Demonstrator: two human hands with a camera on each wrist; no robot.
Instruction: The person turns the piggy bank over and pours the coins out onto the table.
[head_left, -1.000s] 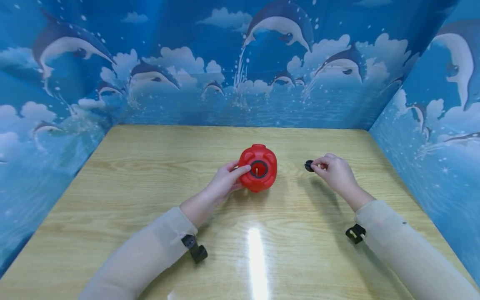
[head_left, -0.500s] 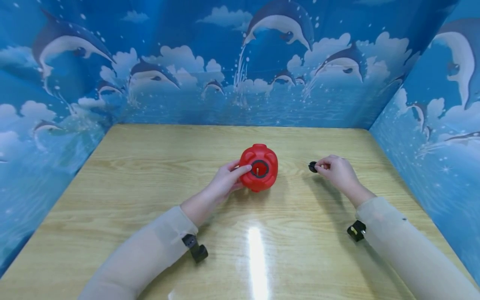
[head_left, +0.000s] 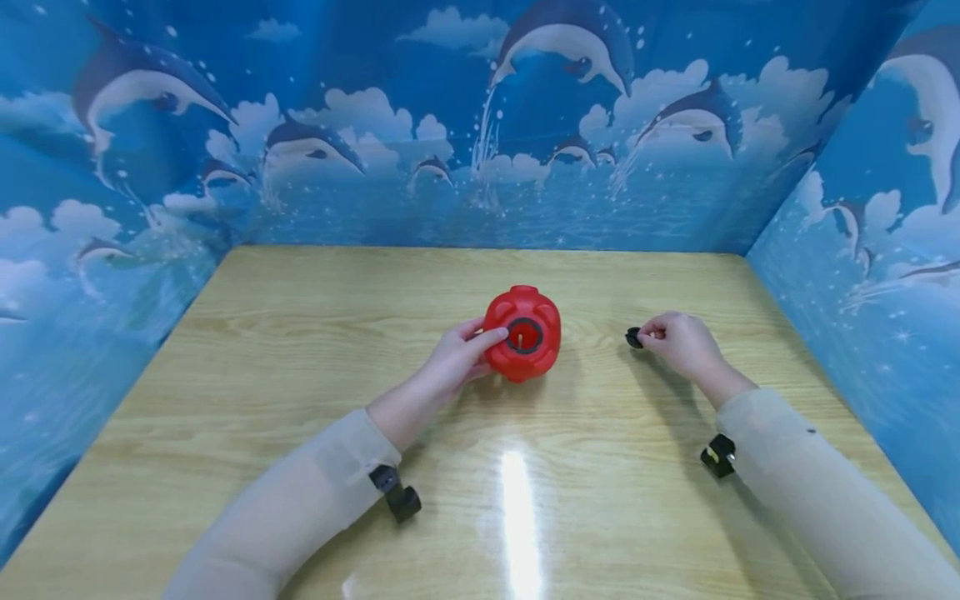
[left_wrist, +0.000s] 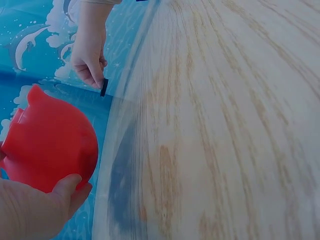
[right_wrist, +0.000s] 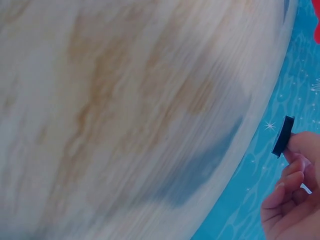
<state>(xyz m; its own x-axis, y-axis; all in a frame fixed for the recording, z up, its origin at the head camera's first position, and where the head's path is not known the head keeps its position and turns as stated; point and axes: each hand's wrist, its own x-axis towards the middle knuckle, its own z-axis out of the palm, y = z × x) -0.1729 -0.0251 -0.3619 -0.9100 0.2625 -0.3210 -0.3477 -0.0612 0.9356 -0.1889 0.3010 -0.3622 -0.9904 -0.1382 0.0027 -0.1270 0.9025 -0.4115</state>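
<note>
A red piggy bank [head_left: 542, 358] is held up over the table, its underside turned toward the head camera. A dark ring surrounds the round hole in that underside, and a small yellowish strip shows inside. My left hand [head_left: 461, 354] grips the bank from its left side, thumb beside the hole. An ear and the snout of the piggy bank [left_wrist: 55, 140] show in the left wrist view. Off to the right, my right hand [head_left: 684, 343] pinches a small black round plug [head_left: 633, 337] by its edge. The plug [right_wrist: 284, 136] appears edge-on in the right wrist view, apart from the bank.
A light wood-grain table [head_left: 337, 317] lies under both hands. Blue dolphin-print sheets [head_left: 420, 200] rise at its back and sides. Black wrist cameras [head_left: 401, 500] are strapped at both sleeves. A bright glare streak runs along the table's front middle.
My right hand has shifted slightly rightward with the plug, which has turned a little in the fingers. The piggy bank stays in my left hand, nearly still; the head view has shifted slightly.
</note>
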